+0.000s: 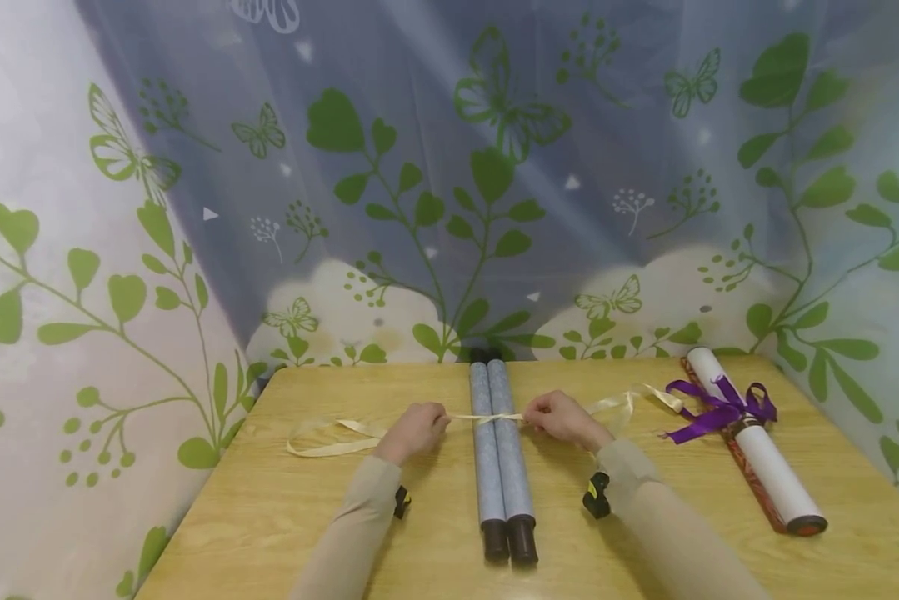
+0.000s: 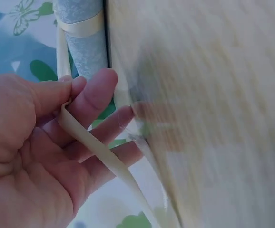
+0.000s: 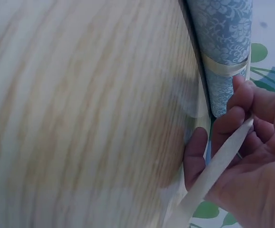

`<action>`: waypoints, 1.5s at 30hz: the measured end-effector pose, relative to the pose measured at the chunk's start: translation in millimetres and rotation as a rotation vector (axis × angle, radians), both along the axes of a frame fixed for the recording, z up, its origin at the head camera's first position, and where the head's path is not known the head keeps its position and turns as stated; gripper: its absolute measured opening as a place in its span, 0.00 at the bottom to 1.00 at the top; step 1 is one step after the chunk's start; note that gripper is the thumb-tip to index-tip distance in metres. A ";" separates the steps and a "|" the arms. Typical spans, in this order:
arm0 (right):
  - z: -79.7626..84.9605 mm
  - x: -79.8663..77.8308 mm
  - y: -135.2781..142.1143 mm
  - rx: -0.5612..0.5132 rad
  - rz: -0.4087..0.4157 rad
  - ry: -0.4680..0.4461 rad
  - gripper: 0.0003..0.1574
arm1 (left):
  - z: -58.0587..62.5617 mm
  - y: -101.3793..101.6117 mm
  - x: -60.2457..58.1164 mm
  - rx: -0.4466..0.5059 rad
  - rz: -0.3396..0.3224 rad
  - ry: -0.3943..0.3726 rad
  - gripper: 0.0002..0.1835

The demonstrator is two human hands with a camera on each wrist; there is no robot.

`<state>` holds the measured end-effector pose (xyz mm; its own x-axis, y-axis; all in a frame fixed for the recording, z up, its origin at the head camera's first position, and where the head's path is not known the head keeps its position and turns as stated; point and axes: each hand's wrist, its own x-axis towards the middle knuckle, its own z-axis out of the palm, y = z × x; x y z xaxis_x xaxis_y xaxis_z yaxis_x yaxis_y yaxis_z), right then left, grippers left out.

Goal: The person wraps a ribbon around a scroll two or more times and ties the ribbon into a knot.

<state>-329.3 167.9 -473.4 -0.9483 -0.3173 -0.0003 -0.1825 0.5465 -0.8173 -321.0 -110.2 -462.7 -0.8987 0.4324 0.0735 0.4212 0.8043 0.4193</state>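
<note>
Two blue-grey patterned scroll rolls (image 1: 499, 475) with dark end knobs lie side by side on the table, pointing away from me. A cream ribbon (image 1: 500, 417) crosses over them and passes round them near their middle. On the left side, my left hand (image 1: 415, 431) pinches the ribbon between thumb and index finger, its other fingers loosely spread in the left wrist view. To the right, my right hand (image 1: 565, 419) pinches the other stretch of ribbon (image 3: 213, 173). Between the hands the ribbon looks taut. Its loose ends trail outward past each hand.
At the right of the wooden table (image 1: 254, 517) lies a white roll (image 1: 779, 475) with reddish patterned edging, tied with a purple ribbon bow (image 1: 719, 410). A curtain (image 1: 434, 167) printed with leaves and butterflies hangs along the back edge and sides.
</note>
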 end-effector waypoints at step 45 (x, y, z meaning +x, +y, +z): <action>21.3 2.4 40.5 0.183 -0.134 0.212 0.23 | 54.0 44.5 -4.9 0.635 0.013 0.067 0.09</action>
